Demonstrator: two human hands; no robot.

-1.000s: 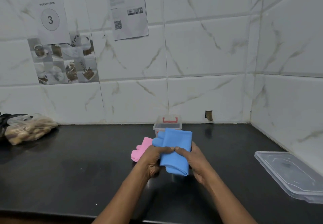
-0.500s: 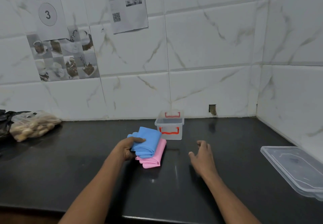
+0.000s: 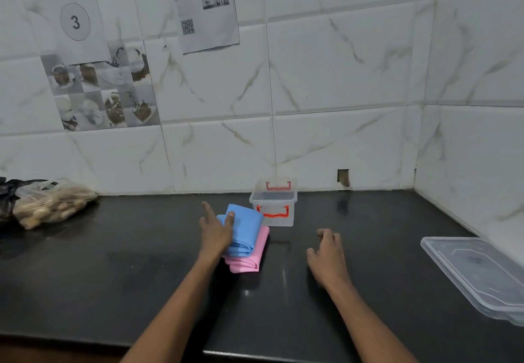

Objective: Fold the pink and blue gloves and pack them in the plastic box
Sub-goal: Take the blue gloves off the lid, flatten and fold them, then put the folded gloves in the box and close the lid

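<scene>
Just before the plastic box point(image 3: 273, 206), the blue glove point(image 3: 246, 228) lies folded atop the pink glove point(image 3: 248, 262), the left hand point(image 3: 217, 233) touching it; the right hand point(image 3: 327, 255) is relaxed nearby.

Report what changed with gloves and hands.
The folded blue glove, held up by both hands, was set down on the folded pink glove on the black counter. The right hand let go and moved right, open. The left hand only touches the blue glove, index finger straight. Clear plastic box, clear flat lid and bag stayed put.
</scene>
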